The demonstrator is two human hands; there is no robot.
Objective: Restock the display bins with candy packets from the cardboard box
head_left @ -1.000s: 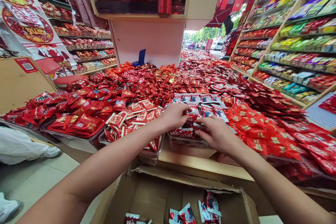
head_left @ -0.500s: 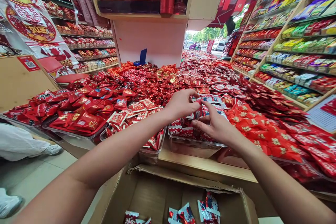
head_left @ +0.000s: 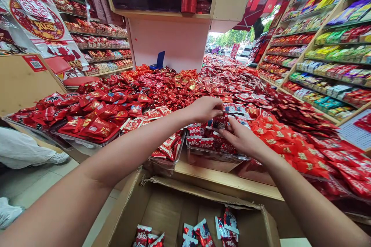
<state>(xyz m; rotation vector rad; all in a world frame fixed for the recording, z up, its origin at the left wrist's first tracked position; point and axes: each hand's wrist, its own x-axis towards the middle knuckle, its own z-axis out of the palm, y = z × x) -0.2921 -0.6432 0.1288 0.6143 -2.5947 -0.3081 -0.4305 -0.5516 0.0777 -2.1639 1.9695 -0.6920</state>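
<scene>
My left hand reaches over a clear plastic tub with its fingers curled in a pinch on a red candy packet. Close by on the right, my right hand has thumb and forefinger apart, their tips at the packet's right side. More red, white and blue candy packets with white lettering lie in rows in the tub below the hands. In front of the counter stands an open cardboard box; several similar packets lie at its bottom.
Tubs of red packets stand to the left, and bright red gold-printed packets to the right. A wooden counter edge runs above the box. Stocked shelves line the right side. A person's leg shows at left.
My hands have parted slightly; the right one has shifted a little right and down, so the red packet between them shows more. The view has shifted slightly.
</scene>
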